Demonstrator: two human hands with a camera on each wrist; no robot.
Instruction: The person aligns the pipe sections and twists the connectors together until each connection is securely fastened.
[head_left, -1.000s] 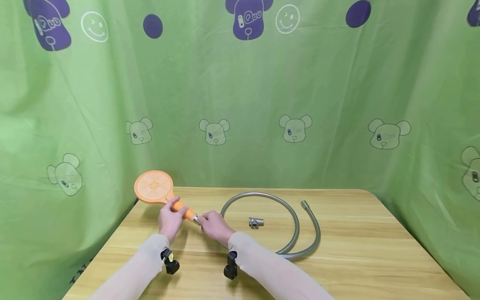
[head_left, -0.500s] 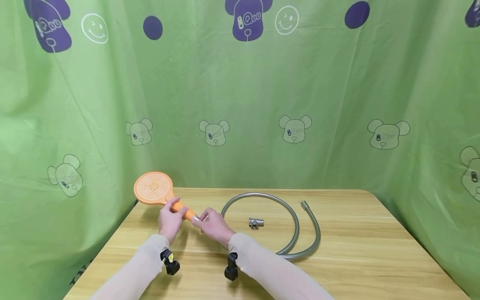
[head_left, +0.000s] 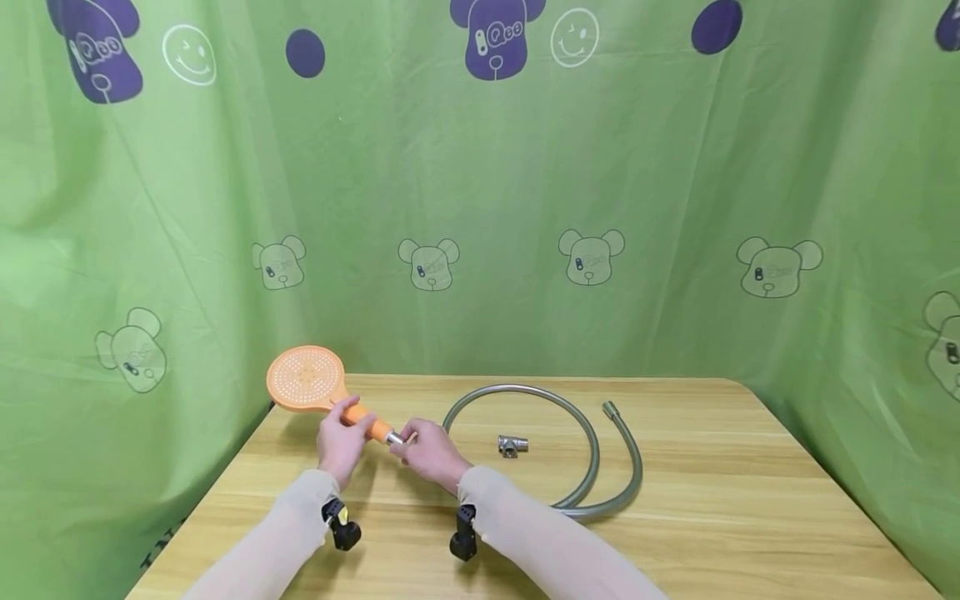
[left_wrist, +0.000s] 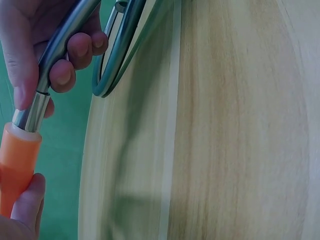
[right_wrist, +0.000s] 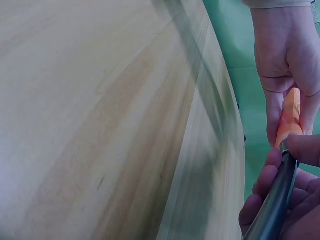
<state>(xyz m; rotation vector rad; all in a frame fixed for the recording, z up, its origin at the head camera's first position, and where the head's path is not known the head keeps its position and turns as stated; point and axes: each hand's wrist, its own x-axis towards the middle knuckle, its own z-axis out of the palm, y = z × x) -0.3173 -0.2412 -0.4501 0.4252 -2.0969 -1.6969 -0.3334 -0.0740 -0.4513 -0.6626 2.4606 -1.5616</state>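
Note:
An orange shower head (head_left: 306, 378) with a round perforated face is held up over the table's left side. My left hand (head_left: 342, 443) grips its orange handle (left_wrist: 19, 159) between thumb and fingers. At the handle's lower end, my right hand (head_left: 431, 454) holds the grey shower hose (left_wrist: 67, 37) by its silver end fitting (left_wrist: 35, 111). In the left wrist view that fitting meets the handle's end, and the right thumb presses along it. The right wrist view shows the dark hose (right_wrist: 274, 205) lying across the right fingers, in line with the handle.
The rest of the hose (head_left: 592, 433) loops over the wooden table (head_left: 720, 500), its free end (head_left: 609, 408) pointing away at the right. Inside the loop lies a small metal tee valve (head_left: 512, 446). A green patterned curtain (head_left: 510, 167) surrounds the table's back and sides.
The right fingers shift their hold around the silver fitting, lifting and re-gripping. The shower head's face dips very slightly; the left hand stays in place.

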